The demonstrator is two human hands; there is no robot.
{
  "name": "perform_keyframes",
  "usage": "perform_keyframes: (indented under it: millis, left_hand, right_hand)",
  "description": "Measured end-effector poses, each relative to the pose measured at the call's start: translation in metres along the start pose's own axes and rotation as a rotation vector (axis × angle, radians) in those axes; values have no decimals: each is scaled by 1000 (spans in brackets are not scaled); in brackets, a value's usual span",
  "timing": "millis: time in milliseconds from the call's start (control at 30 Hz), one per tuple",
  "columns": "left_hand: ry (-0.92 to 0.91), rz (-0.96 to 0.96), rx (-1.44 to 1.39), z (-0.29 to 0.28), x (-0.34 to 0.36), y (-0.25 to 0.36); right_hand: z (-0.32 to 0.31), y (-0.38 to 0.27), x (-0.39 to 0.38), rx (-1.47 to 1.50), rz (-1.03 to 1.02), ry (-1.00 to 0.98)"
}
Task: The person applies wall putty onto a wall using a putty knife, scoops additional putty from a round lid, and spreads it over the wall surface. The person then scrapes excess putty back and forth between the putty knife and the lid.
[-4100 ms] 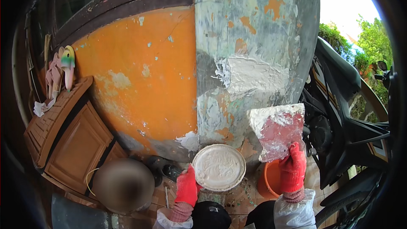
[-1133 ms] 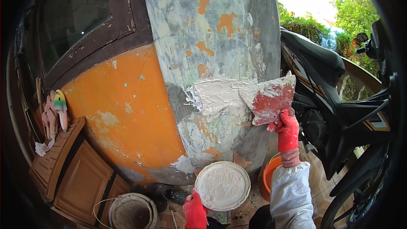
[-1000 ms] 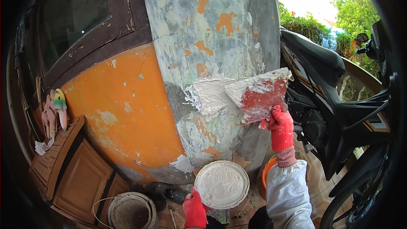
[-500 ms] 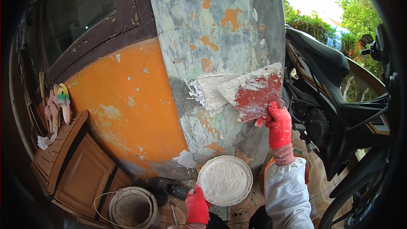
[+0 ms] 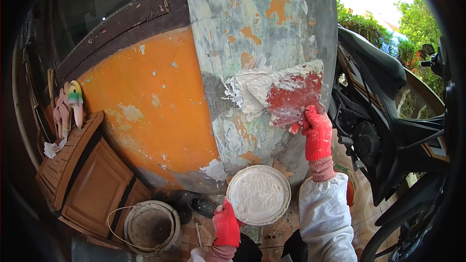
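My right hand (image 5: pixel 317 132), in a white-smeared red glove, grips a flat red board-like spreader (image 5: pixel 292 96) coated with white paste. The spreader lies against a wet white patch (image 5: pixel 249 90) on the peeling grey-blue wall (image 5: pixel 247 9); whether its whole face touches is unclear. Lower down, my left hand (image 5: pixel 226 223), also red-gloved, is closed on the edge of a round lid (image 5: pixel 258 194) spread with white paste, held in front of the wall's foot.
Orange wall (image 5: pixel 150 102) under a dark window frame. At left, a wooden cabinet (image 5: pixel 94 182) with slippers (image 5: pixel 75 99) on top, an open grey bucket (image 5: pixel 153 225) and dark footwear (image 5: pixel 201 207). A black motorbike (image 5: pixel 376 131) stands close at right; an orange bucket (image 5: pixel 349 193) hides behind my forearm.
Since four seconds ago my right hand has raised the spreader to the wall. Over the last second it has moved left across the white patch, which now reaches further right than at first.
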State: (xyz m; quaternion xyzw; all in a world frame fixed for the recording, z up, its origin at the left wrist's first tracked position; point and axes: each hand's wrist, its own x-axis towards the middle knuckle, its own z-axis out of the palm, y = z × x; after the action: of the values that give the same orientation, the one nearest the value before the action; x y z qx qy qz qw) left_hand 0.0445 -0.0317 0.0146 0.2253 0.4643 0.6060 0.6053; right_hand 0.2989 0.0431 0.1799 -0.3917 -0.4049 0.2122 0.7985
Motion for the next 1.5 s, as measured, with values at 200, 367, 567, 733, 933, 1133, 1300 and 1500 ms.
perform_keyframes:
  millis: [200, 367, 567, 733, 933, 1133, 1300, 1500]
  left_hand:
    - [40, 108, 76, 3, -8, 20]
    - [78, 117, 108, 3, 1, 15]
    - [50, 125, 157, 12, -11, 11]
    - [62, 43, 448, 20, -20, 30]
    - [52, 124, 703, 21, -15, 24]
    - [-32, 223, 709, 23, -13, 21]
    - [-41, 194, 753, 36, -21, 29]
    - [-75, 169, 716, 35, -19, 28]
  right_hand:
    - [-28, -27, -23, -67, 51, -31]
    - [-64, -13, -67, -331, 382, -124]
    - [-57, 3, -99, -401, 526, -264]
    - [-66, 3, -110, -347, 541, -478]
    - [-79, 4, -93, -392, 528, -380]
    - [-88, -2, -83, -535, 476, -385]
    - [-77, -3, -94, -477, 579, -595]
    - [-71, -6, -91, -512, 480, -489]
